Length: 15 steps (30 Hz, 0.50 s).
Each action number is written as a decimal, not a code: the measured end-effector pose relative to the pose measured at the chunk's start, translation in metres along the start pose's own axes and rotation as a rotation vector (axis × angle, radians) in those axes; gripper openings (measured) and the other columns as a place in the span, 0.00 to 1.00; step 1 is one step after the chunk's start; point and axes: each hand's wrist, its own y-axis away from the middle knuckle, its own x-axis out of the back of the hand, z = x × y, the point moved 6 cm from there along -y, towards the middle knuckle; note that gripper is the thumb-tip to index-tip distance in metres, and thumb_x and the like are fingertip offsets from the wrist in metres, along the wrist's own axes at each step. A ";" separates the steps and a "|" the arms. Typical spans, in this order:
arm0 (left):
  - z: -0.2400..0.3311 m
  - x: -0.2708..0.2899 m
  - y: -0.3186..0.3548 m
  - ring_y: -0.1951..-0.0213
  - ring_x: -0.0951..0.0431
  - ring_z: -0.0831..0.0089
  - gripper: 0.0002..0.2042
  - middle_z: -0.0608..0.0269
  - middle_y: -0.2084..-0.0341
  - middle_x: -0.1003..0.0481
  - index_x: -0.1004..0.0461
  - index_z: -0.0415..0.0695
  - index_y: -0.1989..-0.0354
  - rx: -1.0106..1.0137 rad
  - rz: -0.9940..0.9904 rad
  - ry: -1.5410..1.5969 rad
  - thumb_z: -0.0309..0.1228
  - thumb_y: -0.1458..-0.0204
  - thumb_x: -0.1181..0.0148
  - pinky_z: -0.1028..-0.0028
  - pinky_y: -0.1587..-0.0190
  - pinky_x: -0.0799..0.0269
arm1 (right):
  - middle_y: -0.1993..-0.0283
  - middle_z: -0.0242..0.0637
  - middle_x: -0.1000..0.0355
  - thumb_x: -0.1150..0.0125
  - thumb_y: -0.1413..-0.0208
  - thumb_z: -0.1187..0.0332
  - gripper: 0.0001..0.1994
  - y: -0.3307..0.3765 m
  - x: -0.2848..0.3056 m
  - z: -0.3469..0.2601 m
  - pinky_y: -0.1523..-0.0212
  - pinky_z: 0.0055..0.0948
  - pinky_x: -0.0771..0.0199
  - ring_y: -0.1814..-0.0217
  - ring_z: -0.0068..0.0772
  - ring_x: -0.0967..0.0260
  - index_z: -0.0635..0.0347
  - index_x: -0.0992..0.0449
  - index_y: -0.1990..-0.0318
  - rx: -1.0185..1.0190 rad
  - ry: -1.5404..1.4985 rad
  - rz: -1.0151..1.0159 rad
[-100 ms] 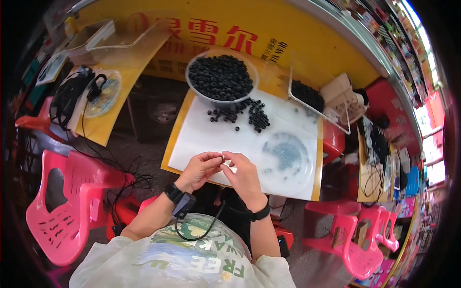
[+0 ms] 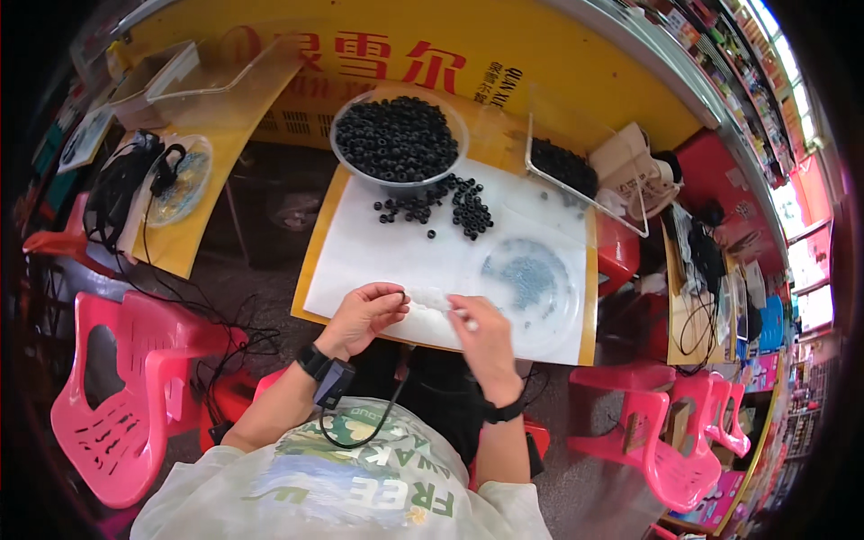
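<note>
White sheet (image 2: 396, 256) lies on the yellow worktop (image 2: 310, 261); all places below are given from this sheet.

Left hand (image 2: 364, 315) sits at the sheet's near edge, left of middle. Fingers curled narrow, thumb and forefinger pinched together at the tip; what they pinch is too small to make out. Right hand (image 2: 481, 333) is over the same near edge, just right of the left hand, the two close but apart. Its fingers are closed around a small pale piece (image 2: 463, 315), kind not clear. A small whitish patch (image 2: 430, 300) lies on the sheet between the two hands.

At the far edge of the sheet, a clear bowl (image 2: 346, 153) heaped with black rings (image 2: 396, 137). Loose black rings (image 2: 450, 207) lie scattered on the sheet just in front of the bowl, well apart from the hands. On the right part of the sheet, a clear round dish (image 2: 531, 283) with bluish-grey contents, near the right hand. Beyond the far right corner, a clear tray (image 2: 576, 189) holding more dark pieces.

Black band on each wrist; a black cable (image 2: 360, 436) hangs from the left one.

Pink plastic chair (image 2: 126, 396) stands well left of the sheet on the floor; more pink chairs (image 2: 684, 441) to its near right.
</note>
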 end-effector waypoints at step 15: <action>0.004 -0.006 -0.001 0.56 0.21 0.68 0.10 0.57 0.57 0.23 0.28 0.41 0.52 0.014 -0.037 -0.044 0.26 0.41 0.42 0.70 0.53 0.23 | 0.59 0.42 0.27 0.39 0.52 0.79 0.09 0.013 0.112 0.114 0.53 0.39 0.30 0.53 0.46 0.30 0.61 0.20 0.62 0.060 0.539 0.141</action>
